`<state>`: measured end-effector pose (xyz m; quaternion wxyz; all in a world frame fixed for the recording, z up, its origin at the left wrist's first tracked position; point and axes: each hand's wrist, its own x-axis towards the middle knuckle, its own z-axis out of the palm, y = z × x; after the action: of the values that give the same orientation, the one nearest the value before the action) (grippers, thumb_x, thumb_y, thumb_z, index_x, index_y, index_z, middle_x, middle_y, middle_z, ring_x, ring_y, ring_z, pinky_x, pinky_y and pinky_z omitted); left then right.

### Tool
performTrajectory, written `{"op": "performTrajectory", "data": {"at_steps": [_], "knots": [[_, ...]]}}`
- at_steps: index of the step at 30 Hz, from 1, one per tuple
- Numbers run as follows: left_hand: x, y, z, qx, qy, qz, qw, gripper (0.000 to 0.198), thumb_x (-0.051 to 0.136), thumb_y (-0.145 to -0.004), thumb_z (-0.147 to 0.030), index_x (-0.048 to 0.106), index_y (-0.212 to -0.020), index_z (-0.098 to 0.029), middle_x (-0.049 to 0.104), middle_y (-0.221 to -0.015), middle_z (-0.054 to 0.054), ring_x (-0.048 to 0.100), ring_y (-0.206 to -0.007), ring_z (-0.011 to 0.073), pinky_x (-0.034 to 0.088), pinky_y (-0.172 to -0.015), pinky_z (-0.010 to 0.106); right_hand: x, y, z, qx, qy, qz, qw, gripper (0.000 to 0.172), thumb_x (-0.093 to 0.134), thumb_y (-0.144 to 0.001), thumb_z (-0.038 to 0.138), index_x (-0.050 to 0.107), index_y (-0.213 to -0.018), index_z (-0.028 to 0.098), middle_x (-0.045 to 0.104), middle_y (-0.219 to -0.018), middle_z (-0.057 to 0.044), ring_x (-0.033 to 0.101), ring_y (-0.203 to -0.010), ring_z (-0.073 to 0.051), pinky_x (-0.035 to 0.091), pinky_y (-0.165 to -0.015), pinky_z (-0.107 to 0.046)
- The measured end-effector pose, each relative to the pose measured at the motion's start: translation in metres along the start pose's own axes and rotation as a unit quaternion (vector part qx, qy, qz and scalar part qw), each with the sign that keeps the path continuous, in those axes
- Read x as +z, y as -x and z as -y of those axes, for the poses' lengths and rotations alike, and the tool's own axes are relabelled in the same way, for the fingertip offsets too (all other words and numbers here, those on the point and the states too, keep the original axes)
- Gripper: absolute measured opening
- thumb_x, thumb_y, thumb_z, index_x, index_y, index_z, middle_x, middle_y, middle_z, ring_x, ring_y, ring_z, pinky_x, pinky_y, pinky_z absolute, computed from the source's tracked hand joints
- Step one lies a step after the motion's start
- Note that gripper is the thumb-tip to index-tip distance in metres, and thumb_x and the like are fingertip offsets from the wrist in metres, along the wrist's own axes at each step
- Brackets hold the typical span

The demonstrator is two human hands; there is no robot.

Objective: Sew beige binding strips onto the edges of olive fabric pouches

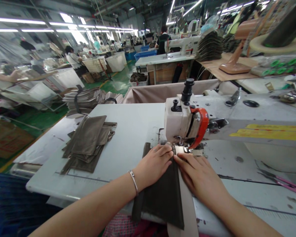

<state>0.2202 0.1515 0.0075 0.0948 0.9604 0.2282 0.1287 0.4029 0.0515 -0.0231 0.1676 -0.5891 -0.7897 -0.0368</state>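
Observation:
My left hand [156,164], with a bracelet on the wrist and a ring, lies with fingers stretched out on a dark olive-brown fabric panel [164,200]. Its fingertips are close to the needle area of a white sewing machine [177,118]. My right hand [199,169] rests with fingers extended at the panel's right edge, over a pale fabric strip [189,207]. The fingertips of both hands nearly meet in front of the presser foot. The panel hangs over the table's front edge. Both palms' undersides are hidden.
A pile of sewn brown pieces [87,141] lies left on the white table [128,121]. Tied fabric stacks [84,98] stand behind it. Pink-handled scissors [283,182] lie at right. An orange guard [201,126] curves beside the needle. Other people work farther back.

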Motion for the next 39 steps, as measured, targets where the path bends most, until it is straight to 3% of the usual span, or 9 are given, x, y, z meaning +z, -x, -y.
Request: {"op": "performTrajectory", "data": {"at_steps": [3,7,12,26,32,39], "knots": [[-0.009,0.013,-0.008,0.005,0.010,0.030,0.999,0.033,0.049,-0.094,-0.024,0.051,-0.126,-0.015,0.050,-0.134,0.009,0.039,-0.132,0.0223,0.030,-0.115,0.042,-0.003,0.012,0.008,-0.002,0.004,0.001,1.000,0.043,0.049,-0.090,0.020,0.047,-0.133,0.019,0.054,-0.127,-0.009,0.050,-0.110,-0.025,0.042,-0.091,-0.044],[-0.016,0.055,-0.033,0.086,0.090,0.079,0.989,0.042,0.061,-0.087,-0.046,0.057,-0.119,-0.020,0.054,-0.132,0.005,0.042,-0.130,0.0206,0.022,-0.119,0.041,-0.003,0.043,0.020,-0.032,0.008,-0.006,0.999,0.051,0.054,-0.087,0.020,0.044,-0.137,0.021,0.051,-0.132,-0.009,0.047,-0.117,-0.025,0.043,-0.094,-0.042],[-0.006,0.088,-0.052,0.115,0.073,0.030,0.990,0.017,0.053,-0.093,-0.026,0.062,-0.108,-0.022,0.063,-0.122,-0.001,0.049,-0.124,0.0149,0.023,-0.119,0.033,0.000,0.061,0.024,-0.049,0.012,-0.003,0.999,0.056,0.054,-0.087,0.022,0.039,-0.141,0.023,0.048,-0.136,-0.007,0.043,-0.123,-0.024,0.043,-0.096,-0.040],[-0.006,0.067,-0.035,0.111,0.094,0.044,0.988,0.022,0.046,-0.096,-0.020,0.058,-0.115,-0.018,0.059,-0.126,0.003,0.051,-0.120,0.0141,0.025,-0.118,0.034,-0.004,0.050,0.024,-0.054,0.008,-0.008,0.998,0.050,0.049,-0.088,0.017,0.044,-0.138,0.019,0.051,-0.134,-0.010,0.047,-0.121,-0.024,0.046,-0.094,-0.040],[-0.005,0.057,-0.026,0.113,0.079,0.037,0.990,0.020,0.046,-0.096,-0.019,0.060,-0.111,-0.017,0.063,-0.119,0.004,0.049,-0.122,0.0150,0.028,-0.116,0.035,-0.002,0.046,0.024,-0.048,-0.001,-0.009,0.999,0.049,0.049,-0.087,0.014,0.046,-0.137,0.018,0.053,-0.132,-0.010,0.048,-0.120,-0.024,0.044,-0.096,-0.040],[-0.001,0.050,-0.018,0.123,0.090,0.048,0.987,0.028,0.044,-0.096,-0.017,0.055,-0.121,-0.014,0.060,-0.127,0.006,0.046,-0.127,0.0150,0.027,-0.117,0.035,-0.001,0.045,0.024,-0.029,-0.023,-0.029,0.999,0.047,0.048,-0.088,0.013,0.048,-0.134,0.019,0.053,-0.131,-0.007,0.047,-0.119,-0.023,0.042,-0.097,-0.039]]}}
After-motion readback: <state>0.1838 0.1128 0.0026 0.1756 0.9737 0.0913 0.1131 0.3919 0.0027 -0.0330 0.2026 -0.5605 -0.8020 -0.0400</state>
